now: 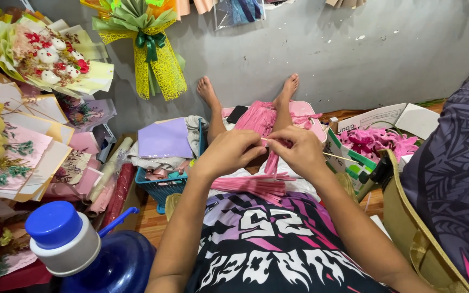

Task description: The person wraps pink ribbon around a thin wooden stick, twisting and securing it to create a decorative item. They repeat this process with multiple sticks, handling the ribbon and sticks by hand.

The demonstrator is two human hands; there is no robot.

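My left hand [229, 153] and my right hand [299, 152] meet at the centre of the frame, thumbs and forefingers of both pressed together on one narrow strip of pink crepe-like paper [272, 160] that hangs down between them. Running across under my right fingers is a thin pale wooden stick [338, 157], its free end poking out to the right.

I judge the strip to be almost weightless, soft and limp, quick to crease and easy to tear if I tug; it wants a light fingertip pinch near its upper end, right against the stick. The stick looks stiff but slight, likely to snap under a hard bend, so I would take it close to where the paper meets it.

Counting: one strip in my fingers, one stick. One loose fan of cut pink paper strips [256, 185] lies on my lap just below my hands, too many to number. One larger heap of pink fringed paper [259, 116] rests on my shins above centre. One white cardboard box [378, 122] of pink paper petals sits at right. One teal plastic basket [161, 187] stands left of centre, and one blue water jug [77, 244] fills the lower left. Two wrapped bouquets hang at upper left.
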